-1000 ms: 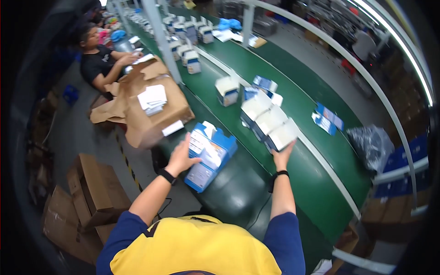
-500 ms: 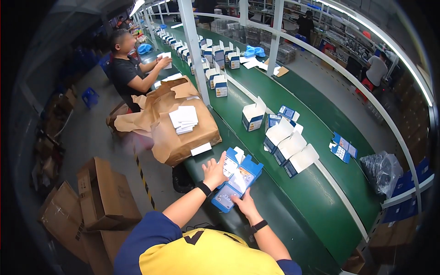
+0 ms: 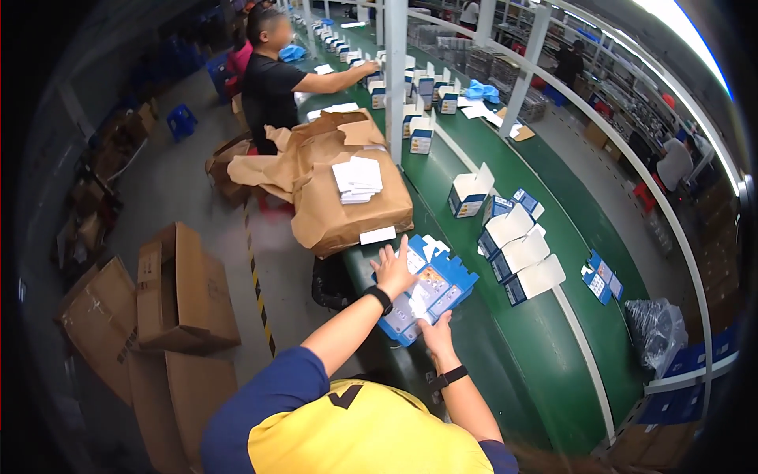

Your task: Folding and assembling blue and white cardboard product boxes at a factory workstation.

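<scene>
Flat blue and white printed cartons (image 3: 452,283) lie partly overlapping on the near side of the green bench, in front of me. My left hand (image 3: 394,272) rests on their left part, its fingers spread. At the near right edge, my right hand (image 3: 437,335) holds a carton between thumb and fingers; the fingers' undersides are hidden. White flaps stick up at the cartons' far end. Just beyond lies a brown paper-wrapped bundle (image 3: 320,225) with a stack of white cards (image 3: 357,178) on top.
Open-topped cartons (image 3: 524,254) stand in a row on the green conveyor (image 3: 545,355), with another carton (image 3: 467,196) farther back. A flattened carton (image 3: 603,278) and a clear plastic bag (image 3: 657,332) lie right. A co-worker (image 3: 272,83) stands far left. Cardboard boxes (image 3: 207,292) occupy the floor. A white post (image 3: 395,79) rises beyond the bundle.
My view has swung left. Under my hands the cartons look more spread out, with more of their printed faces showing. The co-worker has stretched an arm toward the conveyor's cartons.
</scene>
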Demonstrator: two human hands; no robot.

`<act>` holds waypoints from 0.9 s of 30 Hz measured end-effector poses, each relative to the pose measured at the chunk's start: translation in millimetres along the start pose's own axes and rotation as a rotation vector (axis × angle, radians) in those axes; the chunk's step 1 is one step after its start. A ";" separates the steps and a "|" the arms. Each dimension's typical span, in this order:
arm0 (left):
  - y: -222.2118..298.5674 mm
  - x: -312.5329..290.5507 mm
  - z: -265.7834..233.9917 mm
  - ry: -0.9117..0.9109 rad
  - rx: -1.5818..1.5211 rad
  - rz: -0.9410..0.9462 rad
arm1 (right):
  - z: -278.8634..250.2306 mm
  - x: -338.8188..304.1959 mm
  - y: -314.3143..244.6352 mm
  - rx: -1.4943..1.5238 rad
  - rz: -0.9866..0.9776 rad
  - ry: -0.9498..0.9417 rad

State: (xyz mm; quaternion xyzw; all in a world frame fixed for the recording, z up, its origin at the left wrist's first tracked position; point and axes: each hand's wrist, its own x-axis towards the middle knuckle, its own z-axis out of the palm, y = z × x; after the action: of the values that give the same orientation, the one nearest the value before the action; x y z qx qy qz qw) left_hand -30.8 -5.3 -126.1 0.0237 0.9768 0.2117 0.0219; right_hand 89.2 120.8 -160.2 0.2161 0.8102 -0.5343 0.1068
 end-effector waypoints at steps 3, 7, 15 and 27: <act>-10.5 21.7 3.6 -0.145 -0.119 -0.161 | -5.3 1.3 -1.5 0.041 -0.010 -0.025; 4.7 1.4 -11.3 0.086 0.041 0.019 | -18.7 -17.6 -32.3 0.196 0.050 -0.113; 12.1 -15.4 -38.2 -0.173 -1.004 0.143 | -42.4 -33.0 -33.2 0.731 -0.405 0.053; 152.9 -98.1 -35.8 -0.208 -1.232 0.485 | -139.8 -154.7 -19.3 0.019 -0.642 0.437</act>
State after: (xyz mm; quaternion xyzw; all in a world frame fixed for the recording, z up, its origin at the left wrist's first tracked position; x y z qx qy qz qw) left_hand 70.8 113.6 -26.9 0.2461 0.6371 0.7264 0.0772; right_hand 225.1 205.3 -25.1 0.0613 0.8354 -0.4892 -0.2432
